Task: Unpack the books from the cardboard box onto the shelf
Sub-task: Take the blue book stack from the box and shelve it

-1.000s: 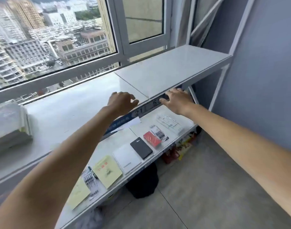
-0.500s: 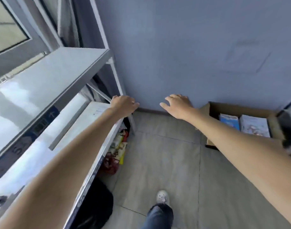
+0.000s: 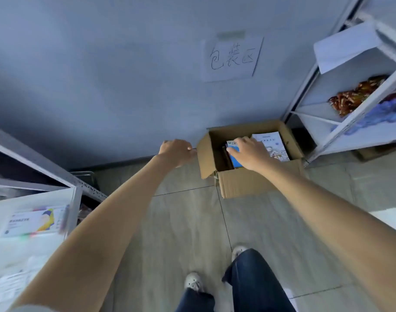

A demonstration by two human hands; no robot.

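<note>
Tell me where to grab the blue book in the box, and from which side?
Probably by its left long edge, coming from above. The blue book lies flat on a stack inside the cardboard box, with a dark gap on its left; the right hand already rests over it. The white-covered book crowds its right side.

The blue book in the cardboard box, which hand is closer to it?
Right. The right hand lies on top of the blue book inside the cardboard box. The left hand is outside the box, beside its left flap.
</note>
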